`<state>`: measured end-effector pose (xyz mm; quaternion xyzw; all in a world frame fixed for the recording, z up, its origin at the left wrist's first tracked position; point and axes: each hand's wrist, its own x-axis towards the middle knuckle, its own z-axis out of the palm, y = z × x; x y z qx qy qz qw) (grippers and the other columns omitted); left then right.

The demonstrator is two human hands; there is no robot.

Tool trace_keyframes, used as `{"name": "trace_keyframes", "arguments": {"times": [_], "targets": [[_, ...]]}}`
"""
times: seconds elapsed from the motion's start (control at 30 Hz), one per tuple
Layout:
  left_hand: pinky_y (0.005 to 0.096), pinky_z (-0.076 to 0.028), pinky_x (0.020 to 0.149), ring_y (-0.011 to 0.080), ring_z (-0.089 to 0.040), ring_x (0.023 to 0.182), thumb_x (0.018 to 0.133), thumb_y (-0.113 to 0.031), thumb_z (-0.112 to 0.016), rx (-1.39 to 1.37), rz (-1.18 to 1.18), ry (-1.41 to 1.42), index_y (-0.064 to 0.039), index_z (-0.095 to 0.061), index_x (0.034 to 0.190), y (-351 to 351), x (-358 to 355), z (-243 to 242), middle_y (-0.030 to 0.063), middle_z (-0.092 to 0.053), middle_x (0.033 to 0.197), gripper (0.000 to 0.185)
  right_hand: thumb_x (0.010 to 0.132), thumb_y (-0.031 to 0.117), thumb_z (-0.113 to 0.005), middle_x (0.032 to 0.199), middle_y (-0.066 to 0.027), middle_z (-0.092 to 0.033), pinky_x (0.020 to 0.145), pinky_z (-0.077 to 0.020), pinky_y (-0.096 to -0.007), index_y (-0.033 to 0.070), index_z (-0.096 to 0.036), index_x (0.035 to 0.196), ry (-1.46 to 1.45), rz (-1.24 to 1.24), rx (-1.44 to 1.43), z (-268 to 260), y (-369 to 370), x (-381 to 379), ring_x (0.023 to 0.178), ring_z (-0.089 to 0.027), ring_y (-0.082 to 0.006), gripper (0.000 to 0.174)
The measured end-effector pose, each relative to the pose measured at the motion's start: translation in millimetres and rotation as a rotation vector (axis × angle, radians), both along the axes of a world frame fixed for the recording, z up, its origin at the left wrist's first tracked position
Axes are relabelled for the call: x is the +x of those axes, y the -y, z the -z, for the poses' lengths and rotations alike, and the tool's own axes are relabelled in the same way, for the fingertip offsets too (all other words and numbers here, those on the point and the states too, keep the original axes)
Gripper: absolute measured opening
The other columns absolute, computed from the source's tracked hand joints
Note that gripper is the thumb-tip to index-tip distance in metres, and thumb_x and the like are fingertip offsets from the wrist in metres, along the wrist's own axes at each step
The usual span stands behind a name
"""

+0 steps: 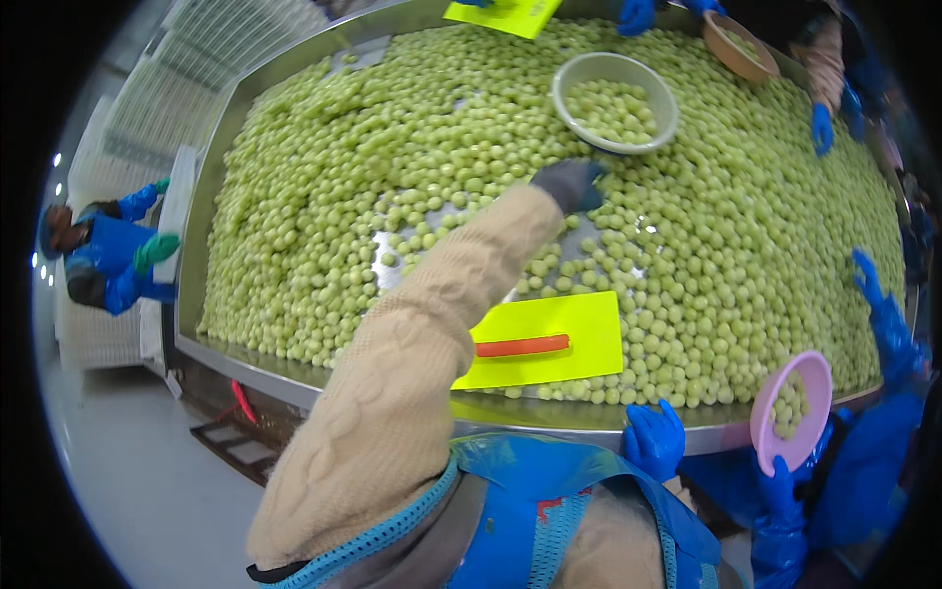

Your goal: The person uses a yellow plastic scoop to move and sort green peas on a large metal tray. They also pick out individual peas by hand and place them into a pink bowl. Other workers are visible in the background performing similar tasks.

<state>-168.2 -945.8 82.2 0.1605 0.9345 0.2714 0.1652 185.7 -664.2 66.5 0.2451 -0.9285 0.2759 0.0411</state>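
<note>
Many small round pale-green fruits [316, 162] cover a large metal sorting table. My left hand [570, 185], in a dark grey-blue glove, reaches down to them just below a white plastic bowl [614, 103] that is part-filled with the same fruit. Its fingertips are blurred, and whether they grip a fruit cannot be told. Near the table's front rim is my right hand [653, 440] in a blue glove, its fingers somewhat apart, with nothing seen in it. A bright yellow sheet [589, 331] with a red bar lies on the fruit beneath my left forearm.
At the right a co-worker tilts a pink bowl [802, 397] of fruit over the rim [714, 439]. Other gloved hands work at the far side by a tan bowl [743, 44] and another yellow sheet [508, 15]. A person [118, 250] stands left, near stacked white trays [165, 103].
</note>
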Motion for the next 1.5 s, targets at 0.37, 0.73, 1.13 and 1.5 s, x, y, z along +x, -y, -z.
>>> {"name": "trace_keyframes", "arguments": {"times": [0.37,0.73,1.13,1.5], "targets": [[0.0439,-0.047,0.105,0.0360,-0.061,0.123,0.079,-0.044,-0.079,-0.017,0.216,0.170,-0.015,-0.048,0.149,78,207,17,0.0177,-0.060,0.138,0.082,0.087,0.009,-0.065,0.093,-0.0175,-0.069,0.100,-0.0479,-0.0531,0.001,-0.071,0.110,-0.050,-0.024,-0.005,-4,3,2,0.086,-0.066,-0.0359,0.025],[0.0424,-0.049,0.102,0.0332,-0.065,0.117,0.089,-0.042,-0.068,0.007,-0.295,0.090,-0.028,-0.036,0.156,141,218,-11,0.0133,-0.065,0.132,0.076,0.086,0.007,-0.064,0.086,-0.0151,-0.067,0.100,-0.0487,-0.0533,0.002,-0.072,0.110,-0.106,0.000,0.024,0,7,7,0.082,-0.065,-0.0347,0.025],[0.0440,-0.052,0.095,0.0352,-0.068,0.111,0.086,-0.027,-0.067,-0.173,-0.705,-0.224,-0.006,-0.047,0.144,374,12,-16,0.0241,-0.067,0.124,0.065,0.090,0.012,-0.060,0.098,-0.0161,-0.071,0.105,-0.0451,-0.0556,0.006,-0.073,0.111,-0.005,0.126,0.173,2,12,12,0.095,-0.066,-0.0381,0.026],[0.0428,-0.057,0.082,0.0286,-0.073,0.087,0.086,-0.041,-0.070,-0.160,-0.197,0.085,-0.016,-0.042,0.151,222,180,39,0.0156,-0.074,0.103,0.074,0.090,0.013,-0.060,0.094,-0.0164,-0.069,0.103,-0.0459,-0.0576,0.004,-0.072,0.111,-0.053,0.106,0.139,-3,15,8,0.087,-0.065,-0.0383,0.026]]}}
